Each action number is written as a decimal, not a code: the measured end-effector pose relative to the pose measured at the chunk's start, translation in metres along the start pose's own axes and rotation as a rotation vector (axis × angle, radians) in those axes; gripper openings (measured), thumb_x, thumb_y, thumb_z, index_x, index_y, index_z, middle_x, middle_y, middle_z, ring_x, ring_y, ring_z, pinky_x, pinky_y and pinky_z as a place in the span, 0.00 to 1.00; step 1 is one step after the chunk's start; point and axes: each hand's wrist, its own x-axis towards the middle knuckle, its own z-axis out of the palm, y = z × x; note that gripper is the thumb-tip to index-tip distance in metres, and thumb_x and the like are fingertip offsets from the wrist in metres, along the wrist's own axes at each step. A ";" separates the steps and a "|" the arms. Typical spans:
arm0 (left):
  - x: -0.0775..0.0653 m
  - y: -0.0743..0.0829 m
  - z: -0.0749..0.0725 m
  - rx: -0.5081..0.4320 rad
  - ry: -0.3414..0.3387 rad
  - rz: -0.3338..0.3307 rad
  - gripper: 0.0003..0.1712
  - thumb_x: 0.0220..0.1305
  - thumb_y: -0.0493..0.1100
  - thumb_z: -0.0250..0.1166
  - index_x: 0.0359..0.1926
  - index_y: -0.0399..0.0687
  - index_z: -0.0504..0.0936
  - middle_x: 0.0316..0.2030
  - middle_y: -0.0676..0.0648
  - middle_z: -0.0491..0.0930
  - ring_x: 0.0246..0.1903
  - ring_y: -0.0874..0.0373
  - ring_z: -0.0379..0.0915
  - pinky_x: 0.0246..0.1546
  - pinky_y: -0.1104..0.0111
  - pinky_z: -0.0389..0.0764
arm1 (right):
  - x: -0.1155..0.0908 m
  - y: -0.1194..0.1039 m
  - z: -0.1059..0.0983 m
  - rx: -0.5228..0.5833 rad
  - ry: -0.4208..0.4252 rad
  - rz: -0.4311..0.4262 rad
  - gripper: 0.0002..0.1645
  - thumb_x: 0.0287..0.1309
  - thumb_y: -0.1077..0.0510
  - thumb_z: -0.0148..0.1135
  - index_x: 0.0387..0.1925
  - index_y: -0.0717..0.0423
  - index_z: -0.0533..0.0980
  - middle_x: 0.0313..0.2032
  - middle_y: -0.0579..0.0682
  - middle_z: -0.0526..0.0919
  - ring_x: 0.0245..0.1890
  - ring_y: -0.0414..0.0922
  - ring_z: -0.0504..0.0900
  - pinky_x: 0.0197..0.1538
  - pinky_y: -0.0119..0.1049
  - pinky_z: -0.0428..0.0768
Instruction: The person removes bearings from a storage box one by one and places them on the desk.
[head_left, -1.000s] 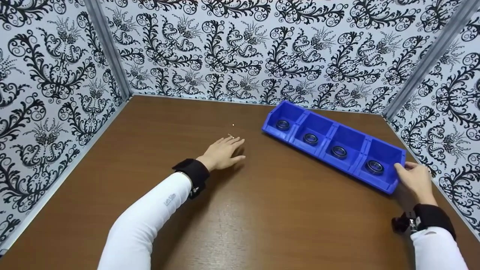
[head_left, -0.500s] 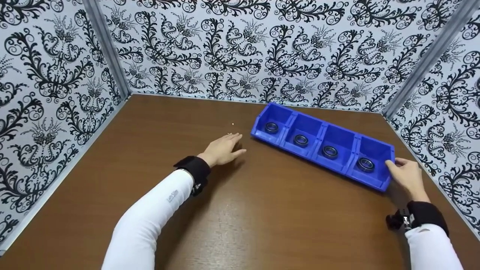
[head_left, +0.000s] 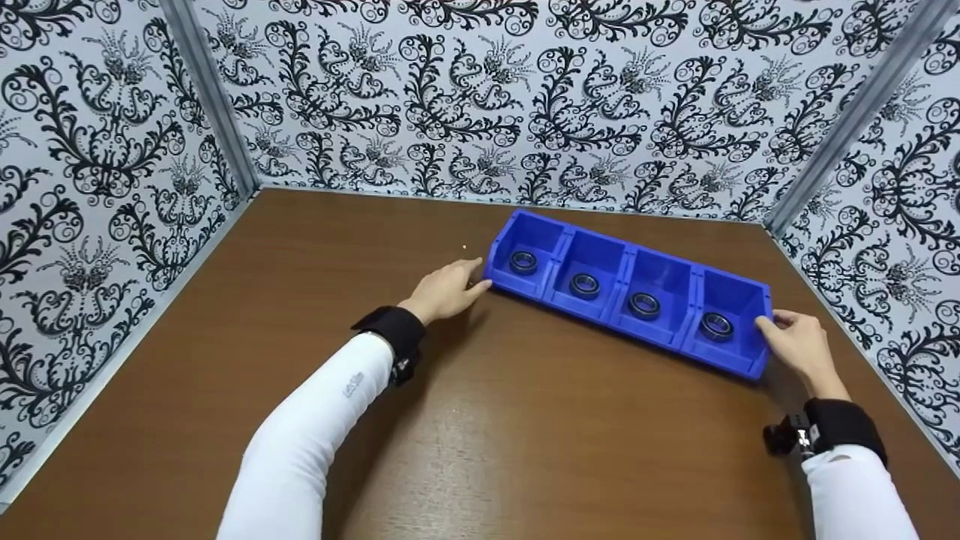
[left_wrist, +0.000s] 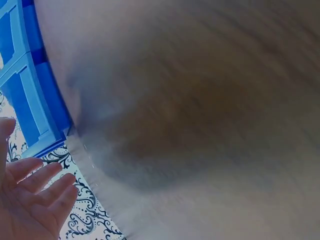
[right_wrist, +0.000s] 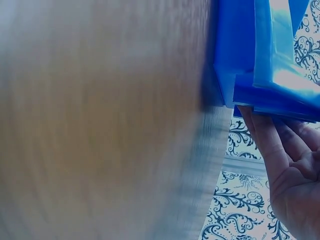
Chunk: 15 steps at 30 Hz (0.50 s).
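Observation:
A long blue divided bin [head_left: 664,271] lies at an angle across the back right of the table. One black-and-silver ball bearing [head_left: 716,327] rests in its rightmost compartment, and each other compartment holds a bearing too. At the bin's right end my right hand [head_left: 801,341] grips the end wall, thumb over the rim and fingers outside. In the right wrist view its fingers [right_wrist: 272,145] lie against the blue end wall. My left hand [head_left: 444,291] is at the bin's left end, fingers extended and thumb tip right at the corner. The left wrist view shows that palm [left_wrist: 30,210] open beside the bin.
The brown wooden table [head_left: 525,435] reaches back to patterned walls [head_left: 480,97] on three sides. Grey metal posts [head_left: 214,97] stand in the back corners. A tiny pale speck [head_left: 464,247] lies behind the left hand.
The blue bin has slid left, with the right hand moving along on its end. Its left end now meets the left hand, which has shifted only slightly.

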 end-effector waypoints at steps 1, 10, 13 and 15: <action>0.001 0.000 -0.001 -0.006 0.005 -0.004 0.36 0.77 0.56 0.53 0.76 0.41 0.64 0.74 0.40 0.68 0.74 0.44 0.65 0.73 0.50 0.69 | 0.000 -0.001 0.000 -0.003 0.000 -0.006 0.31 0.69 0.51 0.54 0.58 0.76 0.77 0.52 0.73 0.83 0.35 0.28 0.73 0.41 0.28 0.70; 0.007 0.002 -0.004 -0.017 0.048 -0.042 0.32 0.78 0.52 0.53 0.74 0.40 0.68 0.71 0.37 0.73 0.70 0.41 0.70 0.70 0.48 0.71 | 0.000 -0.007 0.004 0.040 -0.050 -0.016 0.32 0.69 0.51 0.53 0.60 0.77 0.75 0.54 0.74 0.82 0.29 0.17 0.68 0.36 0.15 0.67; 0.008 0.002 -0.004 -0.025 0.065 -0.054 0.30 0.77 0.52 0.53 0.73 0.41 0.70 0.69 0.37 0.75 0.68 0.40 0.72 0.68 0.46 0.74 | -0.001 -0.009 0.005 0.040 -0.052 -0.027 0.31 0.69 0.52 0.53 0.59 0.76 0.76 0.53 0.74 0.83 0.29 0.17 0.68 0.36 0.15 0.67; 0.009 0.002 -0.005 -0.033 0.074 -0.062 0.30 0.77 0.52 0.54 0.72 0.42 0.71 0.67 0.37 0.77 0.66 0.39 0.74 0.66 0.46 0.75 | -0.002 -0.010 0.006 0.039 -0.055 -0.033 0.31 0.69 0.52 0.54 0.59 0.76 0.76 0.52 0.74 0.83 0.29 0.17 0.68 0.36 0.15 0.67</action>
